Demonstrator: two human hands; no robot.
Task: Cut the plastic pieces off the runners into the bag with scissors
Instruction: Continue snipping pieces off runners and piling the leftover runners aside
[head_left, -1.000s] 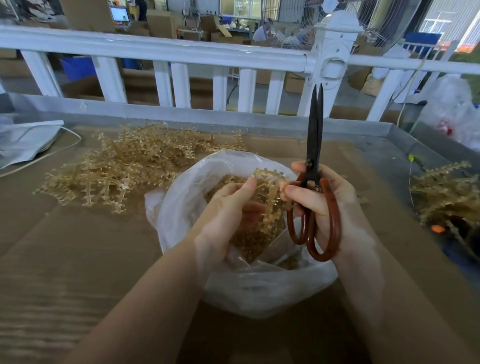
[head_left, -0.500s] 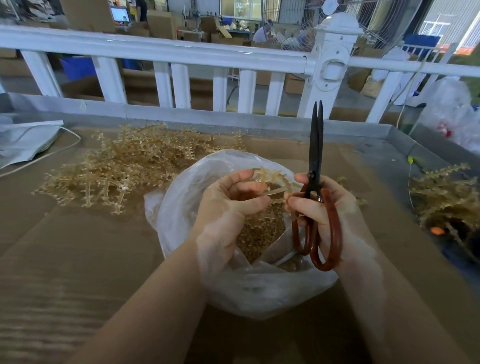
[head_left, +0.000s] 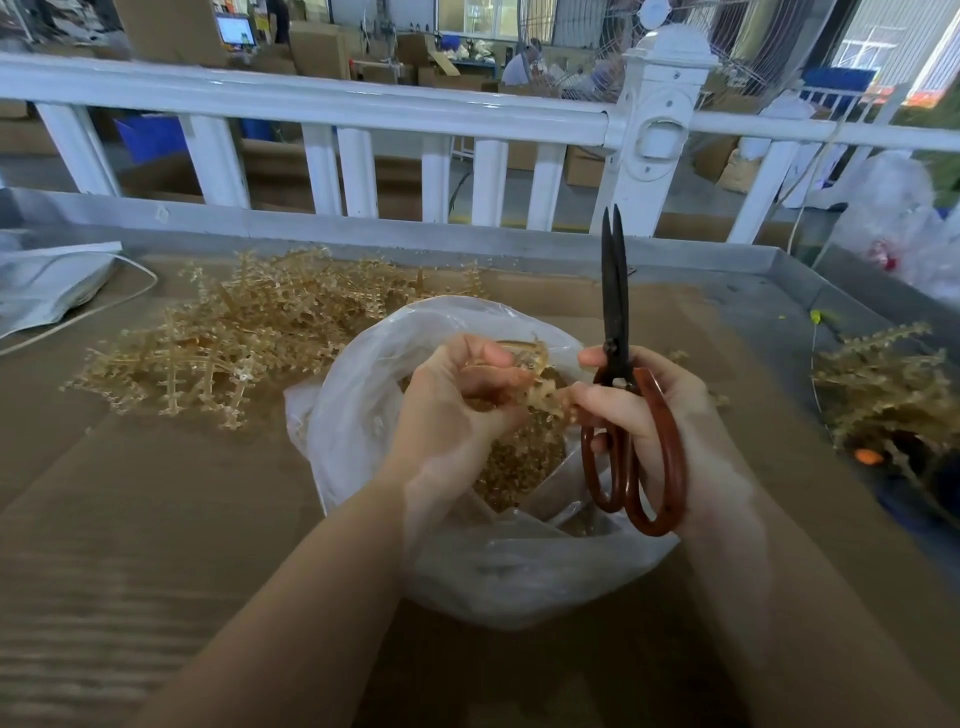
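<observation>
A clear plastic bag lies open on the cardboard, with small amber pieces heaped inside. Over its mouth my left hand grips a bent amber runner. My right hand holds the scissors by their reddish-brown handles, the dark blades closed and pointing up; its forefinger and thumb also touch the runner's right end. A big pile of uncut amber runners lies behind and left of the bag.
A second heap of runners sits at the right by the grey metal tray wall. A white railing runs behind the table. A grey bag with a cord lies at the far left.
My left hand has curled round the runner and folded it smaller over the bag. The scissors have sunk a little lower, blades still closed and upright.
</observation>
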